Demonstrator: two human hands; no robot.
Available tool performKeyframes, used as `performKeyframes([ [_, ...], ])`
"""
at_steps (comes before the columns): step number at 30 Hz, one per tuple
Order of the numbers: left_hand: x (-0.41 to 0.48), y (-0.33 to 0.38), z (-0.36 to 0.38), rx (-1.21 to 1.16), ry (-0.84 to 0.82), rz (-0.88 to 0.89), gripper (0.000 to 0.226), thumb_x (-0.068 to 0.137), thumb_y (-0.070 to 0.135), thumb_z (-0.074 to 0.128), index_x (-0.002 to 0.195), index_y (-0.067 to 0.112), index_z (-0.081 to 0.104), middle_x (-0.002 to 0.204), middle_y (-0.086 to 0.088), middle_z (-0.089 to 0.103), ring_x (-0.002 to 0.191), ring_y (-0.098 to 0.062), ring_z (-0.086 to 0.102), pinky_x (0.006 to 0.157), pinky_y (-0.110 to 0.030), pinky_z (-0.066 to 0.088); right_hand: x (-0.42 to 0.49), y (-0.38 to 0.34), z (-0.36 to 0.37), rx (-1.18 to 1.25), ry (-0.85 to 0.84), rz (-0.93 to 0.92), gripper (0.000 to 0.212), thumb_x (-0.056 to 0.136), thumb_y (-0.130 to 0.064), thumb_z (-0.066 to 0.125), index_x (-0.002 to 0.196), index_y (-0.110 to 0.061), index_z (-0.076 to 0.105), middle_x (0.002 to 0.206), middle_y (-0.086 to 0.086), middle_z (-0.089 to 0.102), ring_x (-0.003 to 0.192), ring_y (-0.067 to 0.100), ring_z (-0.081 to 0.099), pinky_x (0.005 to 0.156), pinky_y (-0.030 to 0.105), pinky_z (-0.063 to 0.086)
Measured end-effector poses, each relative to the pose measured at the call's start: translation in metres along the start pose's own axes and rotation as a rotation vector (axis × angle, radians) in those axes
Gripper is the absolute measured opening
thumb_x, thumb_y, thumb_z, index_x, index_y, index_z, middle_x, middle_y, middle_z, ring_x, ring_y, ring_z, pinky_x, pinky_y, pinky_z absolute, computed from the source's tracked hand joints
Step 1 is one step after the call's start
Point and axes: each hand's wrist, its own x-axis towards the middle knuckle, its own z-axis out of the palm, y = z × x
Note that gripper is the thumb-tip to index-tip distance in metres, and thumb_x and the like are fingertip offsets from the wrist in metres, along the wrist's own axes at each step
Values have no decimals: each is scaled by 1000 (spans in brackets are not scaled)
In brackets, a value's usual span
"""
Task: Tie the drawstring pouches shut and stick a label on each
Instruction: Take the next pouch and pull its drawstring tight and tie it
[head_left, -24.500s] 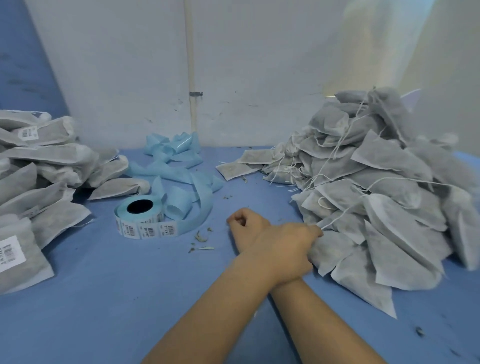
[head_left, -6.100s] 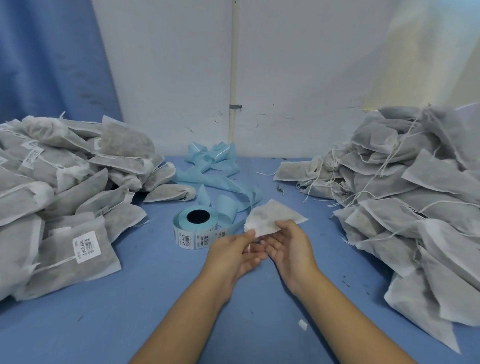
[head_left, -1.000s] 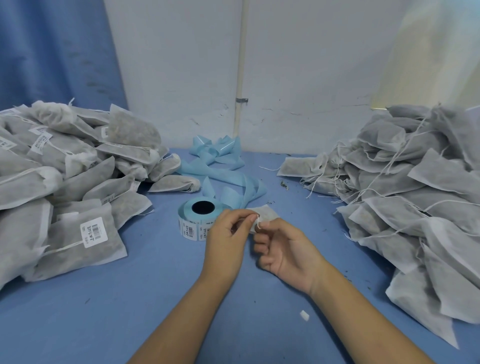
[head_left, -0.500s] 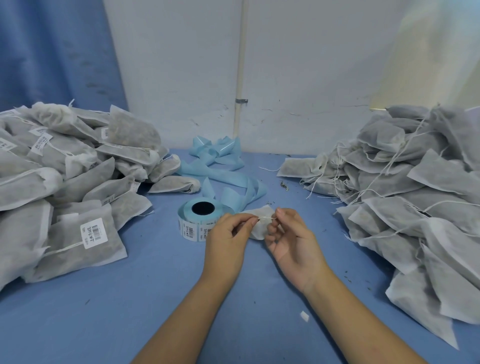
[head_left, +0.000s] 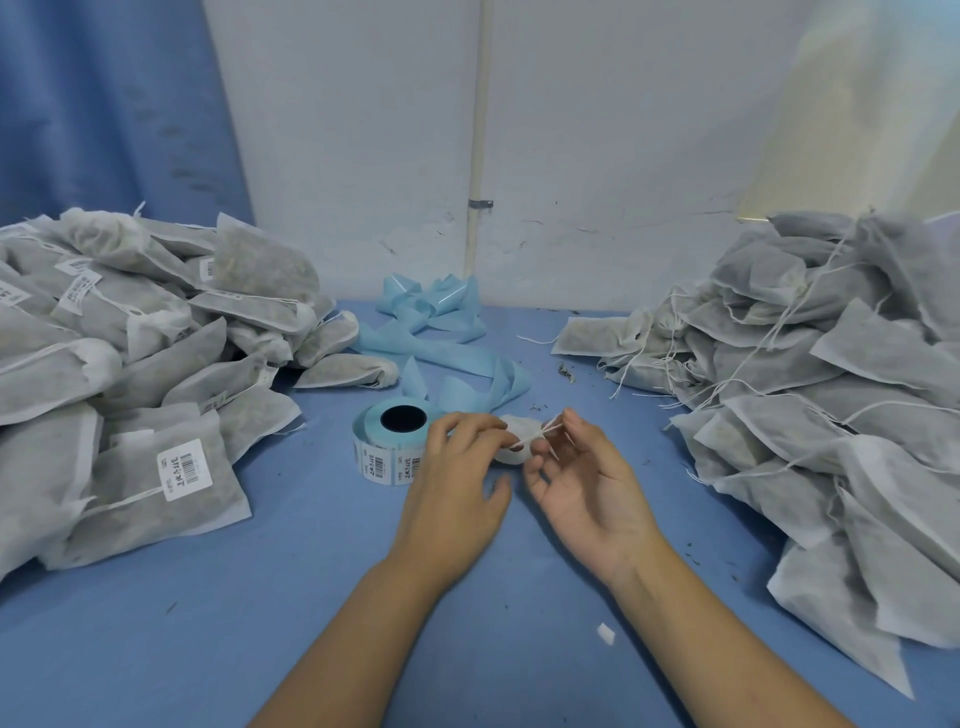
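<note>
Table (head_left: 311, 597): labelled pouch pile (head_left: 130, 364) along left edge, unlabelled pouch pile (head_left: 831, 389) along right edge. Label roll (head_left: 387, 441) near centre; spent backing strip (head_left: 441, 338) behind it, running to back edge. Pouch (head_left: 517, 441) just right of roll, in left hand (head_left: 457, 499); drawstring (head_left: 540, 432) spans to right hand (head_left: 587, 483). Paper scrap (head_left: 605, 634) toward front edge.

Left pile (head_left: 130, 364) and right pile (head_left: 831, 389) block both sides of the bench (head_left: 208, 649). Lane between them: roll (head_left: 387, 441), strip (head_left: 441, 343) behind it up to the wall (head_left: 363, 156), left hand (head_left: 457, 493) and right hand (head_left: 587, 488) with a pouch (head_left: 517, 439) just right of the roll. Near bench open, free to pass.
</note>
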Motion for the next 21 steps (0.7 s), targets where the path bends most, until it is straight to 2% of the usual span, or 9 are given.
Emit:
performKeyframes([
  [2,0,-1,1,-11,-27,25,41,74,-9,59,110,12,61,134,1,48,125,-14,31,104,-22,28,-2,-1,1,39,-68,35,21,58,-17,81,68,-13,64,73,1,58,63,11,57,59,20,50],
  [4,0,-1,2,-28,-29,25,44,73,-15,54,109,10,59,142,-1,41,132,-16,29,108,-22,24,-4,-2,2,57,-143,56,32,43,-16,92,64,-12,67,71,1,60,63,12,58,60,22,51],
  [6,0,-2,2,-59,-47,12,37,76,-14,55,105,8,58,136,-1,47,134,-16,32,107,-11,18,-6,-4,4,70,-181,73,37,37,-16,94,62,-12,67,70,0,60,62,12,59,58,23,51],
  [8,-1,0,1,-114,-76,-28,30,83,-1,61,108,14,57,121,5,56,126,-10,41,96,0,22,-6,-5,5,82,-200,90,38,37,-15,95,61,-11,66,70,1,60,61,12,58,56,23,51],
  [9,-1,0,0,-135,-88,-49,30,84,7,63,111,19,55,115,9,57,118,-6,46,90,-1,28,-7,-5,5,84,-210,96,37,37,-14,95,61,-11,66,70,1,60,61,12,58,57,23,51],
  [12,-3,2,1,-156,-109,-110,26,88,18,62,113,22,58,108,10,60,103,-6,52,83,-16,40,-8,-4,6,87,-231,113,36,39,-12,94,63,-10,67,69,1,60,62,13,60,59,23,52],
  [15,1,7,-2,-264,48,-184,10,91,11,59,98,18,60,93,6,61,88,-7,55,75,-14,40,-8,-4,6,117,-234,123,38,37,-7,92,64,-11,66,67,1,60,63,14,62,60,25,54],
  [18,8,12,-11,-483,299,-318,23,94,7,53,90,29,50,79,13,56,69,5,51,63,-8,38,-7,-4,5,127,-190,101,43,32,-4,90,65,-12,63,67,1,60,62,16,63,58,26,55],
  [21,13,16,-16,-566,434,-383,20,97,15,49,88,33,44,76,9,56,58,1,48,54,-13,37,-6,-1,6,64,-133,83,25,51,-4,80,63,-15,61,69,2,59,62,15,63,56,24,54],
])
